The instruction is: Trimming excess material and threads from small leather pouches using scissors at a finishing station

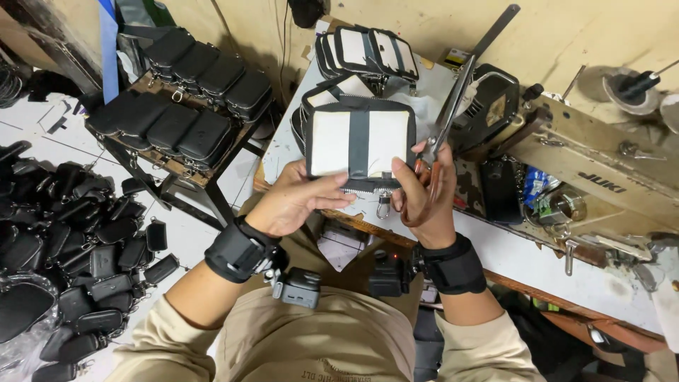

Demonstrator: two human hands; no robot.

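Over the counter [297, 134], both hands are holding one white pouch [359, 143] with black trim: left hand [300, 201] clamping its grip on the seven o'clock corner, right hand [424, 194] pinching the five o'clock corner while gripping one pair of scissors [445, 117], beside two stacks of similar pouches [368, 49] at twelve o'clock.

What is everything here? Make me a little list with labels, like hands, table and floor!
left hand: holds the white pouch with a black stripe, by its lower edge
right hand: grips the pouch's right side and holds scissors
table: sewing machine, more white pouches
rack: black pouches in rows
floor: pile of black pouches
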